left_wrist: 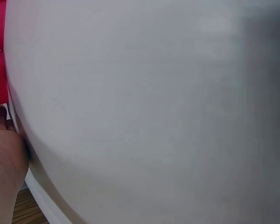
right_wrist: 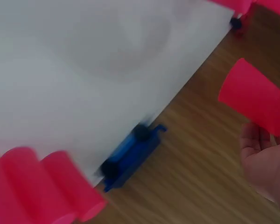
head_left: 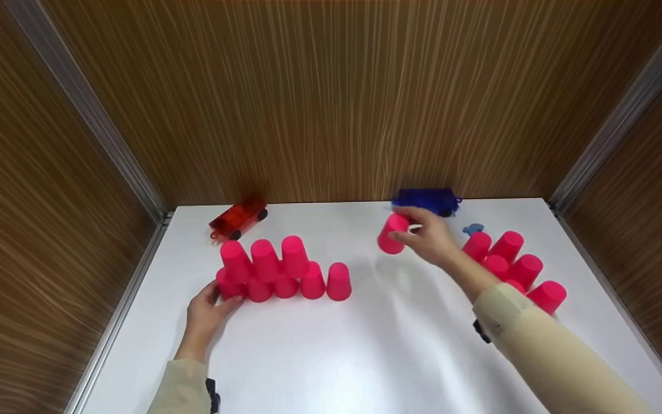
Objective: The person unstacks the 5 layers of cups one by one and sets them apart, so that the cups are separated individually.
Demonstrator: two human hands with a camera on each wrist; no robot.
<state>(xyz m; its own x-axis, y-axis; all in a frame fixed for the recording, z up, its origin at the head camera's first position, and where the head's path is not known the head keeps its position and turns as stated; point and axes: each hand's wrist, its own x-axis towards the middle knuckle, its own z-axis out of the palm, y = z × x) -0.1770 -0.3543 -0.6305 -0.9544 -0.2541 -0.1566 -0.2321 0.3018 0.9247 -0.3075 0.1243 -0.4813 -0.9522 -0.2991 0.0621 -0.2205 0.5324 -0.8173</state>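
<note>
On the white table, a bottom row of several upside-down pink cups (head_left: 338, 283) carries 3 more pink cups (head_left: 265, 260) on its left part. My left hand (head_left: 207, 310) has its thumb and fingers around the leftmost bottom cup (head_left: 228, 286). Only the edge of that hand and parts of some cups show in the left wrist view. Above the table, to the right of the rows, my right hand (head_left: 430, 237) holds a single pink cup (head_left: 391, 234) between thumb and fingers, slightly tilted. The right wrist view also shows this held cup (right_wrist: 254, 98).
At the right stand several more pink cups (head_left: 525, 270), partly behind my right forearm. A small blue piece (head_left: 473, 229) lies beyond them. A red toy cart (head_left: 239, 219) and a blue toy cart (head_left: 427, 200) are near the wooden back wall (head_left: 331, 103). Wooden walls flank the table.
</note>
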